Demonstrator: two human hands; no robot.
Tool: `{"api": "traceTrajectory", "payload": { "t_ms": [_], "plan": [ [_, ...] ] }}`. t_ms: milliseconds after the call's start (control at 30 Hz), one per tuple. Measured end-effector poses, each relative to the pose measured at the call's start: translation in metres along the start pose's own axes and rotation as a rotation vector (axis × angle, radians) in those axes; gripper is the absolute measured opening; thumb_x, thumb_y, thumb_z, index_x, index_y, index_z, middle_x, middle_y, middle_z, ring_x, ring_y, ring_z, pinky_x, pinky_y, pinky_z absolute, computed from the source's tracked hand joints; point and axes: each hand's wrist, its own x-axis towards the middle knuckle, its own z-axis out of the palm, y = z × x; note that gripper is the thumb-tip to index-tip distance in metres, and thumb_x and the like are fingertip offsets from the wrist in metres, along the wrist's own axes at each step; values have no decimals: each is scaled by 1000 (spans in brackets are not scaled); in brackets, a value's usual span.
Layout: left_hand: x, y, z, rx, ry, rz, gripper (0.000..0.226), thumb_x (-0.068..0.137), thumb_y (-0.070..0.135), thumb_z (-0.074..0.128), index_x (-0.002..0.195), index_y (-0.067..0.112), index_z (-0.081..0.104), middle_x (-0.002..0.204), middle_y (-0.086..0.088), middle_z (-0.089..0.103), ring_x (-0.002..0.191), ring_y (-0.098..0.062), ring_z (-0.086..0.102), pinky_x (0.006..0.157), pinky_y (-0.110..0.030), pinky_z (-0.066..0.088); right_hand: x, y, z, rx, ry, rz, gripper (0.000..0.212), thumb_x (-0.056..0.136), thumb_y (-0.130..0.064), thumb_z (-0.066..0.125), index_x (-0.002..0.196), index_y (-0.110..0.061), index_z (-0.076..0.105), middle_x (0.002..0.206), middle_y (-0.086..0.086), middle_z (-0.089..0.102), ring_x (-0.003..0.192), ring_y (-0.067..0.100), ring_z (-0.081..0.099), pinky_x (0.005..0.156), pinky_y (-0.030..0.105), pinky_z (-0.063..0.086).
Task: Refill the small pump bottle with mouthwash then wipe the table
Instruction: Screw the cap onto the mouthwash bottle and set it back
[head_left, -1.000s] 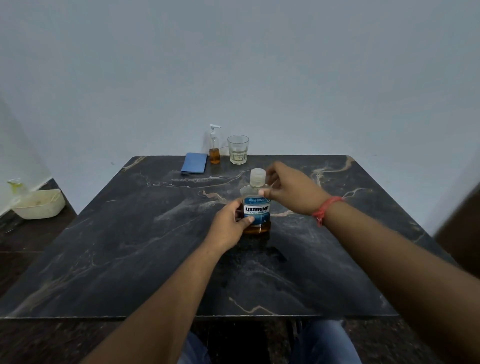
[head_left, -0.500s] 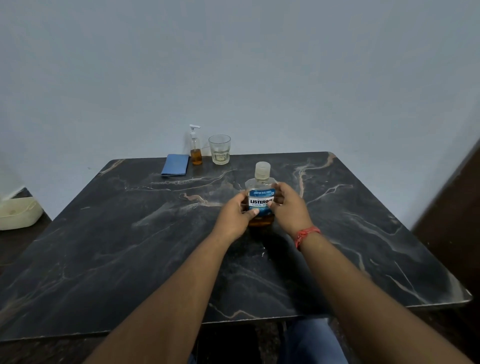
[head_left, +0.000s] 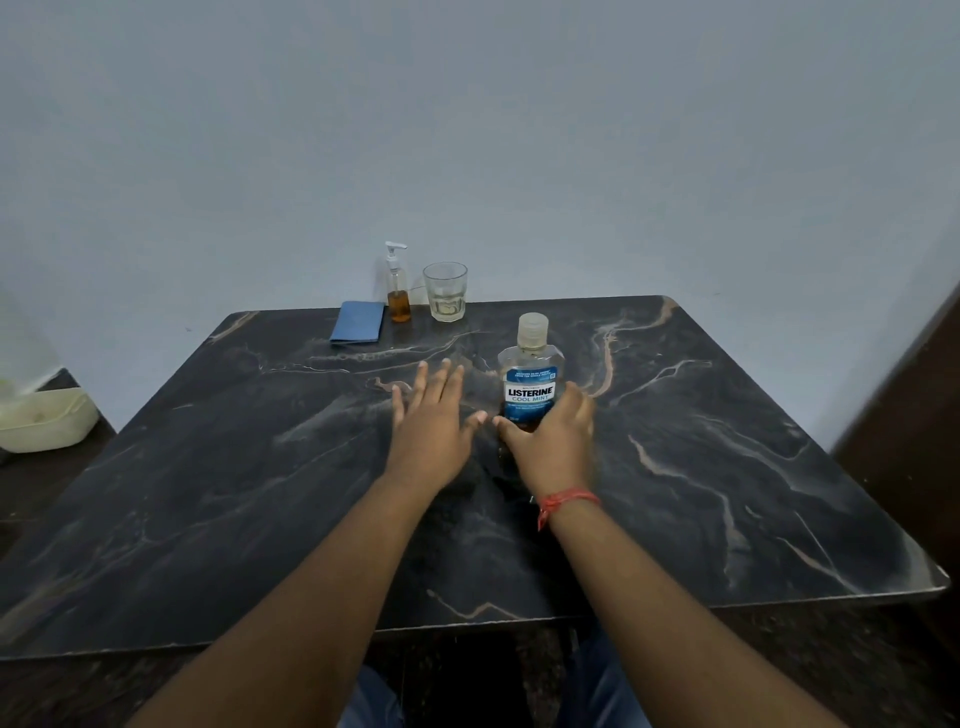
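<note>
The mouthwash bottle (head_left: 531, 384) stands upright and capped on the dark marble table (head_left: 208, 493), with a blue label and a little amber liquid at its bottom. My right hand (head_left: 550, 441), blurred, curls round the bottle's lower part, thumb on its left and fingers on its right. My left hand (head_left: 434, 415) hovers flat just left of the bottle with straight, spread fingers, holding nothing. The small pump bottle (head_left: 398, 291), partly filled with amber liquid, stands at the table's far edge. A folded blue cloth (head_left: 358, 322) lies to its left.
A clear drinking glass (head_left: 445, 292) stands right of the pump bottle by the wall. A pale plastic tub (head_left: 44, 421) sits on a low ledge off the table's left side. A dark wooden panel rises at the far right.
My left hand has let go of the mouthwash bottle and moved left with its fingers spread. My right hand has slid lower on the bottle. The view has tilted down slightly.
</note>
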Motion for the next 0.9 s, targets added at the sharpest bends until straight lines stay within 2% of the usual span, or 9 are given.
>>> {"api": "traceTrajectory", "payload": {
  "t_ms": [100, 200, 267, 367, 733, 900],
  "plan": [
    [0, -10, 1, 158, -57, -23, 73, 101, 58, 37, 160, 23, 12, 170, -2, 5, 155, -25, -9, 120, -57, -10, 4, -7, 10, -69, 40, -9, 97, 65, -49, 85, 135, -4, 36, 135, 11, 39, 125, 27, 45, 100, 37, 47],
    [3, -18, 4, 207, -126, -62, 74, 101, 61, 33, 161, 24, 9, 170, -4, 0, 155, -27, -9, 121, -61, -3, 13, -8, 21, -108, 53, -7, 83, 68, -47, 84, 125, -6, 40, 126, 9, 42, 118, 26, 48, 95, 36, 49],
    [7, -24, 6, 228, -162, -84, 75, 100, 64, 30, 161, 25, 9, 170, -4, -1, 155, -28, -9, 121, -62, -3, 23, -7, 27, -104, 53, 6, 75, 70, -43, 83, 122, -7, 42, 123, 9, 45, 117, 26, 49, 95, 37, 49],
    [18, -34, 9, 249, -190, -96, 75, 99, 67, 25, 160, 25, 12, 170, -5, 0, 155, -29, -7, 121, -61, -3, 48, -4, 34, -97, 47, 14, 74, 70, -40, 84, 121, -3, 44, 122, 12, 46, 116, 28, 49, 97, 38, 47],
    [93, -62, 39, 248, -163, -86, 76, 99, 67, 20, 160, 23, 17, 170, -4, 3, 156, -27, -5, 122, -59, -3, 159, -3, 94, -164, 86, 46, 76, 71, -46, 82, 120, -3, 43, 123, 14, 46, 114, 30, 49, 93, 39, 48],
    [137, -75, 55, 236, -98, -78, 76, 98, 68, 20, 160, 24, 17, 170, -4, 6, 156, -27, -3, 123, -59, -2, 210, -7, 136, -158, 85, 39, 77, 73, -46, 80, 123, -3, 41, 125, 14, 45, 116, 30, 48, 98, 40, 46]
  ]
}}
